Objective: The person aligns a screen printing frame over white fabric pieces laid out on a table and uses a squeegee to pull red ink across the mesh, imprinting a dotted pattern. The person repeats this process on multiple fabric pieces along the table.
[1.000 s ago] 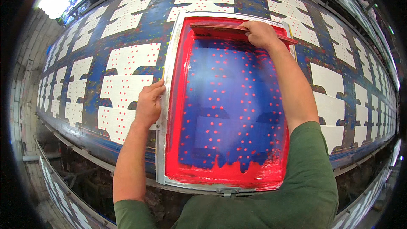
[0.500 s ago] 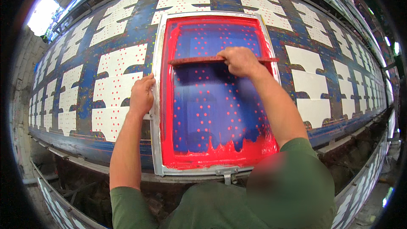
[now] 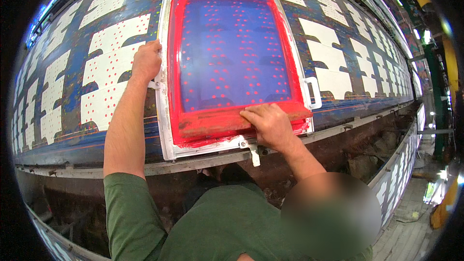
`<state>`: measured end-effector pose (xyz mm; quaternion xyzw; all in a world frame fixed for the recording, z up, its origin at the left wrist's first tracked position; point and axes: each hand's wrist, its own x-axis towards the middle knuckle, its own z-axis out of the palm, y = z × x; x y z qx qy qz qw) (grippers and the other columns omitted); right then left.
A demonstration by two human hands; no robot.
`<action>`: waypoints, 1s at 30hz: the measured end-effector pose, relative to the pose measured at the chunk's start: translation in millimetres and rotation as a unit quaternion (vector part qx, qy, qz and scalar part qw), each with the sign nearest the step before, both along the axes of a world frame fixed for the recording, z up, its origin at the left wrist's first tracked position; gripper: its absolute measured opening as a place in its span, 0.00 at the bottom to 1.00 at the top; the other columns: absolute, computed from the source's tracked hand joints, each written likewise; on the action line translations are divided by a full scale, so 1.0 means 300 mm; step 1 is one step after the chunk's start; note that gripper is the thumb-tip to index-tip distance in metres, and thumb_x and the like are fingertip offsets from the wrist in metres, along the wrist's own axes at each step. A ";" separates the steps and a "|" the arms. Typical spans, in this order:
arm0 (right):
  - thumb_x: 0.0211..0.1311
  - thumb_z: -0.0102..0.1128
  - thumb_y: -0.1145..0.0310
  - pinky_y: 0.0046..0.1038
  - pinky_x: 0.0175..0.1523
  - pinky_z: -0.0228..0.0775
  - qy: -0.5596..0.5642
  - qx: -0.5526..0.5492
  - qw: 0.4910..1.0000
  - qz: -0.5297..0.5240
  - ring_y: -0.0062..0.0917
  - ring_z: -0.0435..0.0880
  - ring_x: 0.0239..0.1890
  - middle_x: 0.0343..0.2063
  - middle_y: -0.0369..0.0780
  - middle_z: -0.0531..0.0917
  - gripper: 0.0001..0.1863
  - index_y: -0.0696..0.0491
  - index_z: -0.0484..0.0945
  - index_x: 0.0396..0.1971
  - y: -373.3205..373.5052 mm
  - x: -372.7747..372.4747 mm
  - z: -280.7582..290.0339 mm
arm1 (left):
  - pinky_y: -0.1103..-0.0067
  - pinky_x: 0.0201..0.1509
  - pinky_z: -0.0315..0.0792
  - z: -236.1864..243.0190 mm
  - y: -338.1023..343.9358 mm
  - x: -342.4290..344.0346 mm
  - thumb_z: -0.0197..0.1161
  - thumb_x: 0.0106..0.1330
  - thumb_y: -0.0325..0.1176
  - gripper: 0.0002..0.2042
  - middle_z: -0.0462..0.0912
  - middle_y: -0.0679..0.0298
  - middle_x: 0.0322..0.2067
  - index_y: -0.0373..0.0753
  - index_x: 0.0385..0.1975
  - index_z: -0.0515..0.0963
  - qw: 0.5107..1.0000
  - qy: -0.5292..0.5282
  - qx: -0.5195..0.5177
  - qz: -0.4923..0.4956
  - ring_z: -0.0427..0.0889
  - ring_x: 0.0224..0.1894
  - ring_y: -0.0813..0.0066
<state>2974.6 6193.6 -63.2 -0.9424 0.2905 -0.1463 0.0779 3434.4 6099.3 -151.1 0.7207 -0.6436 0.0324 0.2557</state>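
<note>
A screen-printing frame (image 3: pixel 164 116) lies on the long printing table, its blue mesh (image 3: pixel 229 50) dotted with red and bordered in wet red ink. My right hand (image 3: pixel 268 123) is closed on a red-smeared squeegee (image 3: pixel 212 122), which spans the mesh at the near end of the frame. At the frame's left rail, my left hand (image 3: pixel 147 61) has its fingers closed over the edge. White cut pieces with red dots (image 3: pixel 108 70) lie to the left of the frame. Plain white cut pieces (image 3: pixel 325 58) are to its right.
A white handle (image 3: pixel 313 93) sticks out from the frame's right side, and a metal bracket (image 3: pixel 252 152) projects from its near edge. The table's near rail (image 3: pixel 87 170) runs in front of me. Another table with white pieces (image 3: pixel 403 174) stands at the lower right.
My right hand has drawn the squeegee from the far part of the mesh to the near end. My left hand stays at the frame's left rail. The whole view has shifted.
</note>
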 end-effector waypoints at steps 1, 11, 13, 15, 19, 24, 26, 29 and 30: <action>0.52 0.68 0.77 0.43 0.55 0.80 0.007 0.008 1.000 0.001 0.39 0.90 0.53 0.51 0.42 0.91 0.26 0.52 0.88 0.55 0.029 -0.012 0.008 | 0.56 0.69 0.79 0.006 -0.001 -0.005 0.55 0.69 0.23 0.17 0.87 0.56 0.65 0.37 0.51 0.89 1.000 0.006 0.015 0.005 0.86 0.61 0.45; 0.60 0.66 0.74 0.48 0.55 0.82 0.121 0.148 0.980 0.053 0.44 0.91 0.52 0.47 0.45 0.92 0.20 0.49 0.88 0.53 -0.153 0.014 0.120 | 0.57 0.68 0.78 0.057 0.009 -0.020 0.56 0.67 0.22 0.15 0.89 0.52 0.60 0.35 0.48 0.88 0.999 0.028 0.033 -0.004 0.86 0.60 0.45; 0.60 0.68 0.73 0.48 0.54 0.83 0.210 0.231 0.948 0.055 0.45 0.92 0.50 0.45 0.46 0.93 0.21 0.47 0.89 0.54 -0.286 0.043 0.149 | 0.57 0.68 0.78 0.048 0.018 -0.018 0.56 0.67 0.22 0.14 0.89 0.52 0.59 0.35 0.46 0.89 1.000 0.010 -0.007 -0.017 0.86 0.60 0.45; 0.61 0.68 0.71 0.50 0.53 0.83 0.217 0.230 0.947 0.054 0.47 0.92 0.49 0.42 0.47 0.93 0.18 0.44 0.90 0.52 -0.429 0.086 0.161 | 0.58 0.68 0.78 0.037 0.023 -0.022 0.56 0.65 0.20 0.15 0.90 0.52 0.59 0.34 0.45 0.89 1.000 0.011 -0.019 -0.011 0.86 0.60 0.46; 0.64 0.66 0.68 0.52 0.53 0.83 0.168 0.183 0.968 0.033 0.48 0.92 0.50 0.44 0.45 0.93 0.17 0.40 0.91 0.51 -0.757 0.196 0.154 | 0.57 0.68 0.78 0.032 0.030 -0.022 0.58 0.65 0.19 0.15 0.90 0.52 0.60 0.35 0.47 0.88 0.999 0.036 -0.034 -0.009 0.86 0.59 0.47; 0.66 0.68 0.69 0.49 0.56 0.83 0.115 0.104 0.988 -0.019 0.44 0.91 0.53 0.48 0.43 0.93 0.19 0.38 0.91 0.55 -1.162 0.367 0.131 | 0.58 0.68 0.78 0.053 0.034 -0.036 0.59 0.66 0.18 0.16 0.91 0.52 0.59 0.36 0.50 0.88 0.998 0.061 -0.025 0.001 0.87 0.59 0.47; 0.66 0.69 0.71 0.47 0.57 0.82 0.107 0.081 0.990 -0.041 0.43 0.91 0.55 0.49 0.42 0.93 0.19 0.39 0.90 0.56 -1.291 0.430 0.121 | 0.59 0.68 0.78 0.065 0.036 -0.038 0.60 0.65 0.18 0.18 0.90 0.53 0.60 0.37 0.52 0.89 0.997 0.075 -0.016 0.005 0.87 0.60 0.49; 0.68 0.67 0.69 0.46 0.59 0.82 0.103 0.049 0.991 -0.071 0.41 0.91 0.56 0.49 0.41 0.93 0.19 0.39 0.90 0.57 -1.438 0.500 0.103 | 0.60 0.70 0.76 0.092 0.041 -0.058 0.62 0.66 0.19 0.16 0.89 0.53 0.62 0.37 0.51 0.89 0.996 0.081 0.018 0.033 0.86 0.62 0.50; 0.69 0.67 0.69 0.45 0.60 0.82 0.106 0.071 0.989 -0.077 0.40 0.91 0.57 0.51 0.42 0.93 0.19 0.39 0.90 0.58 -1.483 0.518 0.101 | 0.60 0.75 0.73 0.104 0.041 -0.063 0.62 0.66 0.20 0.16 0.88 0.52 0.63 0.38 0.52 0.89 0.993 0.110 0.032 0.038 0.84 0.65 0.50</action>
